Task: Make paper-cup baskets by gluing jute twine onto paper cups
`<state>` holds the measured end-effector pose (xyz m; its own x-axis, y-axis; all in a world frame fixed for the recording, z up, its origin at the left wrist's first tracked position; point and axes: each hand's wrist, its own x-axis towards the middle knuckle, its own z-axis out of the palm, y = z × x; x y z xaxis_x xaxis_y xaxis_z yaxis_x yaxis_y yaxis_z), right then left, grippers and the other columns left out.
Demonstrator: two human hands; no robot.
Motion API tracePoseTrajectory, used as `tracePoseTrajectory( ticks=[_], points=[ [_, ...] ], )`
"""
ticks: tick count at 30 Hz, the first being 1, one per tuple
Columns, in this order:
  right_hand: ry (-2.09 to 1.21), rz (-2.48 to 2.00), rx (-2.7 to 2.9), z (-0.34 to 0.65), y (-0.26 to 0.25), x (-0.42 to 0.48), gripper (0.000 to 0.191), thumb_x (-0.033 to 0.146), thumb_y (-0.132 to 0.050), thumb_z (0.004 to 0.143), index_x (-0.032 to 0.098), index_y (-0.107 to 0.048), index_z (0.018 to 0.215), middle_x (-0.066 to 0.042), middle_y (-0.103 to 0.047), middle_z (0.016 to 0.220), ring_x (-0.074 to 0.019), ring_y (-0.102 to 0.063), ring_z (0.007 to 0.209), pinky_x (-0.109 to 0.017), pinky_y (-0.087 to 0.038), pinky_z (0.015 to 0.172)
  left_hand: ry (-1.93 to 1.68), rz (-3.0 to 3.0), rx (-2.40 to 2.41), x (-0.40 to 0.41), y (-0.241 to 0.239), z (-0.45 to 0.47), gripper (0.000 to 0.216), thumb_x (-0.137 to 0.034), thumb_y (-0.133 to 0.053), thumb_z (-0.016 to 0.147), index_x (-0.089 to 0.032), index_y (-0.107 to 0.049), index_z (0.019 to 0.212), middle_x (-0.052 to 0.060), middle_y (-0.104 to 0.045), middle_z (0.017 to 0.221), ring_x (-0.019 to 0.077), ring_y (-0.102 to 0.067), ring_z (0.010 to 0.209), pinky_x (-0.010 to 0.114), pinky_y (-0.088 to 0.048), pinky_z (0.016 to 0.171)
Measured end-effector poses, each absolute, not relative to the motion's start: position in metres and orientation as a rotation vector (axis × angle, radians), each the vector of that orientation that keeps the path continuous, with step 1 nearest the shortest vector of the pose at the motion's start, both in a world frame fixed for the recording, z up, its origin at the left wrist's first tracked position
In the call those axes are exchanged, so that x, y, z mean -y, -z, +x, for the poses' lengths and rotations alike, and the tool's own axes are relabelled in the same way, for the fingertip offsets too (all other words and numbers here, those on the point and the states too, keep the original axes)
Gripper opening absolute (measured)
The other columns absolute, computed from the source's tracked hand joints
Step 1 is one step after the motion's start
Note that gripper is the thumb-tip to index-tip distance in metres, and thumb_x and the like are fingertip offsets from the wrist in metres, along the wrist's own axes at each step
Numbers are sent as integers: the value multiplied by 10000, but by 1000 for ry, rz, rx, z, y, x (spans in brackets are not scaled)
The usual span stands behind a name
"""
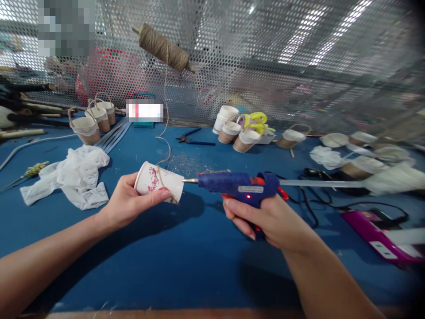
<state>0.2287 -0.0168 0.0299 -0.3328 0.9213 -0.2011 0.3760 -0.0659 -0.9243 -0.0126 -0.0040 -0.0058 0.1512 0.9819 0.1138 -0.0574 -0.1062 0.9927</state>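
My left hand is closed around a white paper cup with a pink flower print, held on its side above the blue table. Brown jute twine loops round the cup and runs up to a twine spool hung on the mesh wall. My right hand grips a blue hot glue gun with a lit red lamp. Its metal nozzle points left and nearly touches the cup's rim.
Twine-wrapped cup baskets stand at the back left, more cups and yellow scissors at the back centre. Crumpled white plastic lies at left, pliers behind, a pink device and black cables at right. A person in red sits beyond the mesh.
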Motion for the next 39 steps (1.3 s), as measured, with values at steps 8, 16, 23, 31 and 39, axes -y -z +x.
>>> tracePoseTrajectory(
  ticks=[8, 16, 23, 31, 39],
  points=[
    [-1474, -1316, 1417, 234, -24, -2, 200, 329, -591, 749, 134, -567, 708, 69, -406, 400, -37, -328, 357, -176, -246, 350, -1232, 1296, -1045, 2, 5, -13, 168, -202, -742, 570, -129, -652, 691, -1, -673, 617, 87, -562, 513, 157, -464, 490],
    [-1023, -1571, 1282, 246, -12, -42, 134, 253, -623, 683, 136, -570, 720, -10, -548, 636, -74, -484, 519, -188, -396, 459, -1273, 1167, -1046, -7, 10, -15, 249, -238, -762, 548, -134, -657, 749, 0, -683, 669, 100, -588, 558, 183, -481, 549],
    [-737, -1851, 1472, 251, 2, -87, 215, 283, -571, 741, 142, -546, 581, 5, -509, 488, -80, -447, 411, -217, -371, 440, -1277, 1129, -904, -12, 13, -18, 239, -246, -748, 580, -128, -653, 765, 11, -689, 714, 107, -611, 613, 209, -494, 634],
    [-347, -2144, 1687, 255, 12, -106, 283, 310, -562, 752, 125, -585, 539, -97, -616, 644, -234, -589, 743, -314, -396, 635, -1171, 1227, -924, -8, 9, -17, 196, -214, -747, 575, -123, -627, 700, -9, -652, 630, 80, -555, 543, 179, -447, 540],
    [-691, -1841, 2002, 198, -16, -56, 462, 480, -353, 852, 187, -707, 804, -63, -679, 861, -184, -590, 804, -273, -415, 696, -1014, 1496, -873, 0, 12, -16, 200, -267, -703, 626, -123, -626, 741, 13, -653, 658, 102, -531, 545, 218, -422, 544]
  ],
)
